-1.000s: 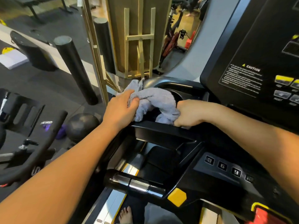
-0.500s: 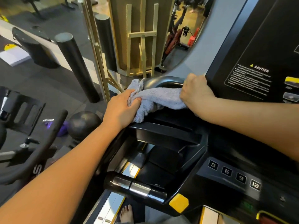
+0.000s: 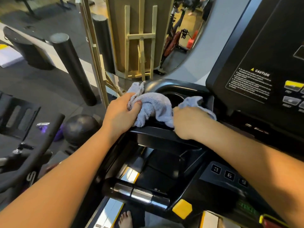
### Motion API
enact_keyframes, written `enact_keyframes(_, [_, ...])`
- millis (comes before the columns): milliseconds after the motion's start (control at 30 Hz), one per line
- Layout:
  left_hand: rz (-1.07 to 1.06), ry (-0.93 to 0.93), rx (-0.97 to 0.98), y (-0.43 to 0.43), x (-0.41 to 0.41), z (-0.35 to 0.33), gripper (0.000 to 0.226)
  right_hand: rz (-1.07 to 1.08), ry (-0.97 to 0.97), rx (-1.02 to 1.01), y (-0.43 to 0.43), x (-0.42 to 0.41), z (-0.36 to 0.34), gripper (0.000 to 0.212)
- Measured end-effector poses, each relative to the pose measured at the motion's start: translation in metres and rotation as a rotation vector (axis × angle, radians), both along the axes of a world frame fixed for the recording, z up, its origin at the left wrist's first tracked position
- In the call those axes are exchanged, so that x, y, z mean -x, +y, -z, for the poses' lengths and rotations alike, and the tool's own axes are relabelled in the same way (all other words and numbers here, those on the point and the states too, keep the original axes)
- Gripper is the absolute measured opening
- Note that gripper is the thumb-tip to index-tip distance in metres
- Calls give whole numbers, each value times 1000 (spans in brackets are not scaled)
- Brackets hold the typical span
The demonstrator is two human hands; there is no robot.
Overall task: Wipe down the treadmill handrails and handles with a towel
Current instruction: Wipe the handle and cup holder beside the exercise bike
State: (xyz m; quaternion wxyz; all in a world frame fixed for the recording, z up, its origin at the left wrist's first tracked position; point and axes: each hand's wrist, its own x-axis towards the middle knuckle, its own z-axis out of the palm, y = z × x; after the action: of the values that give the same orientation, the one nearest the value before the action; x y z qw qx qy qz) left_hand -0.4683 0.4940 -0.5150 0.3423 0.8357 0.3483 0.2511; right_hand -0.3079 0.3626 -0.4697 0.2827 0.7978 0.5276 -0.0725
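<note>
A grey-blue towel (image 3: pixel 154 105) is stretched over the black cup-holder corner (image 3: pixel 179 87) of the treadmill console, left of the screen panel. My left hand (image 3: pixel 120 113) grips the towel's bunched left end at the console's outer edge. My right hand (image 3: pixel 189 120) grips the towel's right end, knuckles toward me, on the black ledge (image 3: pixel 156 131) below the cup holder. A short black handle with chrome sensor plates (image 3: pixel 136 193) juts out lower down, untouched. The towel hides the part of the rim beneath it.
The screen panel with a caution label (image 3: pixel 256 83) rises at right, speed buttons (image 3: pixel 229 176) below it. A spin bike's handlebar (image 3: pixel 32 170) stands close on the left, with a black ball (image 3: pixel 80 127) and upright black rollers (image 3: pixel 72 66) beyond. My bare foot (image 3: pixel 125 218) is on the deck.
My right hand has come down from the top of the cup-holder rim to the ledge, dragging the towel's right end with it. My left hand has stayed put.
</note>
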Motion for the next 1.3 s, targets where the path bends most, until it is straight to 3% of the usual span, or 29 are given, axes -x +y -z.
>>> enact_keyframes(67, [11,-15,-5,0,1,1,4,134,18,-89,-4,-22,2,69])
enact_keyframes(133, [15,-12,-10,1,0,0,5,248,84,-225,-2,-39,-2,71])
enact_keyframes(233, [20,-7,-5,0,1,0,14,282,144,-338,3,-46,-4,57])
enact_keyframes(400, [-14,0,0,-2,1,-3,20,223,85,-315,-16,-14,-13,35])
enact_keyframes(500, [-14,17,-6,-3,0,-6,22,229,274,-351,-27,14,-10,20])
enact_keyframes(567, [-5,12,39,-3,-1,-6,22,311,452,-411,-18,26,-6,23])
enact_keyframes(733, [-19,-61,121,-2,3,-5,15,131,578,-609,4,82,-12,26])
enact_keyframes(800, [-24,-36,111,-3,8,-4,14,35,511,-678,-14,98,-17,28])
enact_keyframes(967, [30,-54,80,-9,10,-7,22,3,444,-492,-70,71,-6,49])
enact_keyframes(1100, [76,-28,-31,-12,7,-10,23,23,336,-435,-93,45,-13,35])
enact_keyframes(1200, [81,-26,-34,-12,7,-9,26,-17,301,-276,-78,50,-10,44])
enact_keyframes(1300, [114,-33,-11,-11,10,-10,31,-55,166,-210,-46,76,-8,41])
